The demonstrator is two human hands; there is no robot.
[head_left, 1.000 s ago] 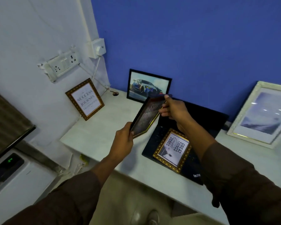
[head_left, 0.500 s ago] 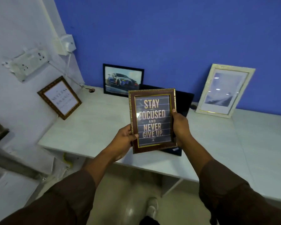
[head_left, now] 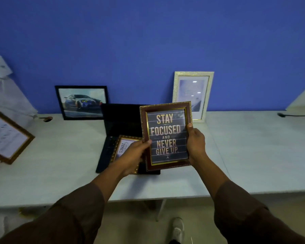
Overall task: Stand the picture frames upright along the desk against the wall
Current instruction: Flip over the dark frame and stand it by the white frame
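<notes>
Since half a second ago the view has swung right, so the wall corner and socket have left the picture and the held frame sits further right. Leftmost, a gold-framed print (head_left: 6, 137) leans on the white side wall. Next, a black car picture (head_left: 81, 102) stands against the blue wall. An open black laptop (head_left: 118, 124) lies on the desk (head_left: 253, 152), with a gold-edged frame (head_left: 124, 147) flat on its keyboard. The left hand (head_left: 133, 156) and right hand (head_left: 195, 143), set apart, clamp the brown "STAY FOCUSED" frame (head_left: 166, 136) by its side edges, upright above the desk and partly covering the white frame (head_left: 193, 95) leaning behind.
</notes>
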